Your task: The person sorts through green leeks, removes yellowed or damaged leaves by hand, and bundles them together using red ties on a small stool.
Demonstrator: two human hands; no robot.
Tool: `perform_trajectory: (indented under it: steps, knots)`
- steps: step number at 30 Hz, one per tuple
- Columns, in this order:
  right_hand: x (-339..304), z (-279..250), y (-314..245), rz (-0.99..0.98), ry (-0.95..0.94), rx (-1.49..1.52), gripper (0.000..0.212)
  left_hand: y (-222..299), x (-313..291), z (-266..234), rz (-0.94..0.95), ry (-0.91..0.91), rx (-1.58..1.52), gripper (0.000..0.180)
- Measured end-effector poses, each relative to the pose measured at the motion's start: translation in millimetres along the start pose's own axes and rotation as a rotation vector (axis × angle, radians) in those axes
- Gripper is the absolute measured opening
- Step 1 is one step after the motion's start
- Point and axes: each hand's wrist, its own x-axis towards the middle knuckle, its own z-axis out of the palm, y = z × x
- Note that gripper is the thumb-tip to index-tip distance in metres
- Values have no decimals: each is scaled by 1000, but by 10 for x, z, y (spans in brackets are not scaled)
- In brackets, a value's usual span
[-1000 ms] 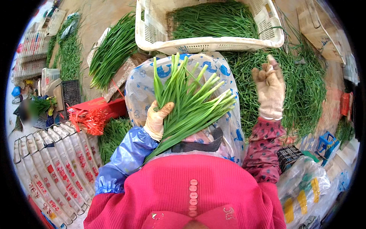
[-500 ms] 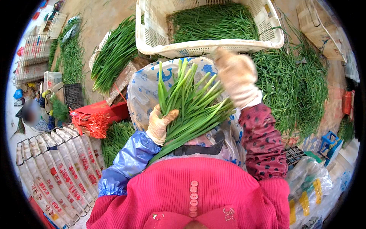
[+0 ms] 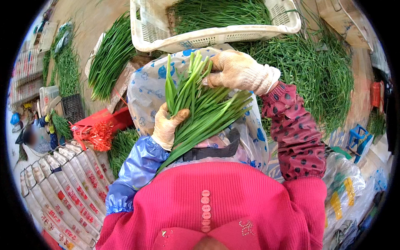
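A fanned bunch of garlic chives [image 3: 212, 112], with flat green leaves and paler stem ends, lies across my lap. My left hand [image 3: 167, 127], in a stained cream glove, is closed round the lower left side of the bunch, thumb on top. Above it, my gloved right hand [image 3: 235, 71] reaches in from the right. Its thumb and fingers pinch at the pale stem ends; the fingertips are partly hidden among the stems. Under the bunch, a clear plastic cover [image 3: 143, 89] with blue prints spreads over my lap.
A white slatted crate [image 3: 216, 37] holding green leaves stands ahead. A loose heap of leaves [image 3: 308, 79] covers the floor to the right. At the left are a neat pile of chives [image 3: 112, 52], a red box [image 3: 121, 118] with red ties [image 3: 98, 135], and a person [image 3: 39, 135] farther off.
My right hand has moved left and down from near the crate's edge to the stem ends. The left hand keeps its hold. The whole view has shifted slightly.
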Motion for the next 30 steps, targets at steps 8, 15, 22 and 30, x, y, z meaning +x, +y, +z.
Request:
perform_trajectory:
  steps: [8,15,22,30]
  knots:
    - [19,-199,198,-233,108,-617,19,-82,51,-15,55,117,77,31]
    - [-916,-1301,490,682,304,-875,48,-71,131,14,60,94,102,33]
    - [-1185,-120,613,241,99,317,73,-31,236,-119,-28,81,107,45]
    - [-382,402,236,277,414,389,50,61,34,82,68,-392,324,108]
